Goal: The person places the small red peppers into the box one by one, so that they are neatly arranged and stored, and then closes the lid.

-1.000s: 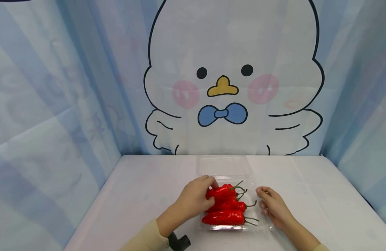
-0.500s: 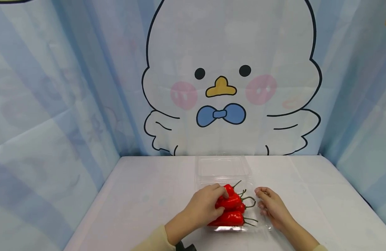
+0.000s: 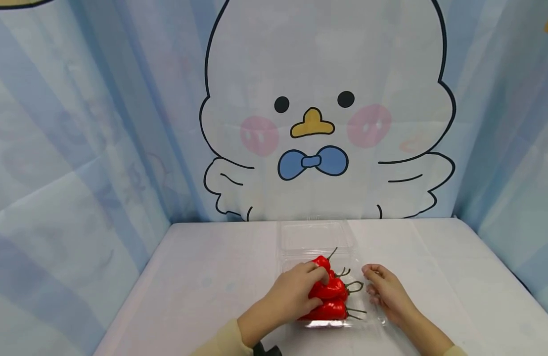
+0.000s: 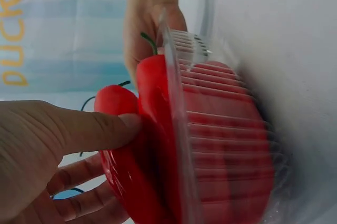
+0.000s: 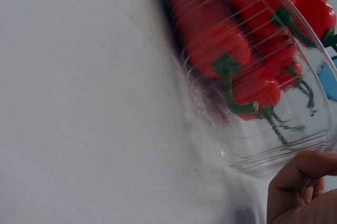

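Several glossy red chili peppers [image 3: 332, 310] with green stems lie heaped in a clear plastic clamshell container [image 5: 253, 155]. From the left, my left hand [image 3: 294, 291] reaches over the heap and grips a pepper [image 4: 118, 100] on top, thumb on the near side and fingers spread behind it. Another pepper [image 4: 152, 97] lies against it, just above the container's rim. At the right end of the container, my right hand [image 3: 387, 291] pinches the edge with curled thumb and forefinger. My left hand hides the tips of the peppers in the head view.
The container's transparent lid [image 3: 316, 237] lies folded back towards the rear of the white-covered table [image 3: 211, 267]. Behind it hangs a pale blue curtain [image 3: 238, 74] with a cartoon duck. Part of a black fitting [image 3: 268, 351] shows beside my left wrist.
My left hand has shifted to the right and a little nearer over the heap, and the upper peppers have turned and moved under it. My right hand stays at the container's edge.
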Action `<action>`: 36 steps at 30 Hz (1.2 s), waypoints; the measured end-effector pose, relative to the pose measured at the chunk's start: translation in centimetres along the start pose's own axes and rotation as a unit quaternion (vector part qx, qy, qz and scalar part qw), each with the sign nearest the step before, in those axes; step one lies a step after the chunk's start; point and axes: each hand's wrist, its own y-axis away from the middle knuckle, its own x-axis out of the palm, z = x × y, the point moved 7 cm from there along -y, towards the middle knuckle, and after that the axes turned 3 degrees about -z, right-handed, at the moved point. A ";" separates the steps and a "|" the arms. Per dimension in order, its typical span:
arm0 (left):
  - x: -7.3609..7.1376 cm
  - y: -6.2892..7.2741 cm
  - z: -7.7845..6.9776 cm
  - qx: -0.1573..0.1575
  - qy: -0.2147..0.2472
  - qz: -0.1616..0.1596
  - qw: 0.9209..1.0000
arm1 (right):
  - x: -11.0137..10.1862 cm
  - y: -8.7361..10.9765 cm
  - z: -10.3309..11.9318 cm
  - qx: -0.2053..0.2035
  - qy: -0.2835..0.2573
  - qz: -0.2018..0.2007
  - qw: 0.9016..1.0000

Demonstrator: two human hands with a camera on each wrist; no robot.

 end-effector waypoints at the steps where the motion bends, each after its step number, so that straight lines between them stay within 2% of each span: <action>1: 0.1 0.0 0.1 -0.003 0.003 0.001 1.000 | 0.0 0.0 0.0 -0.001 0.001 0.000 1.000; 4: 0.3 -0.2 0.5 -0.012 0.017 0.007 1.000 | 0.0 0.0 0.1 0.000 0.004 0.000 1.000; 12: 0.3 -0.1 1.3 -0.010 0.070 0.026 0.997 | -0.2 0.1 0.2 0.000 0.005 0.000 1.000; 18: 0.8 -0.6 1.4 -0.023 0.055 0.024 0.998 | -0.2 0.3 0.4 0.003 0.001 -0.004 1.000; 24: 0.9 -0.4 1.9 -0.030 0.052 0.022 0.998 | -0.1 0.2 0.2 0.006 0.007 -0.003 1.000; 29: 0.7 -0.2 2.2 -0.023 0.058 0.019 0.998 | -0.1 0.1 0.0 0.007 0.010 -0.002 1.000; 36: 0.3 0.0 2.7 -0.036 0.076 0.013 0.996 | -0.1 0.0 -0.1 0.012 0.013 0.002 1.000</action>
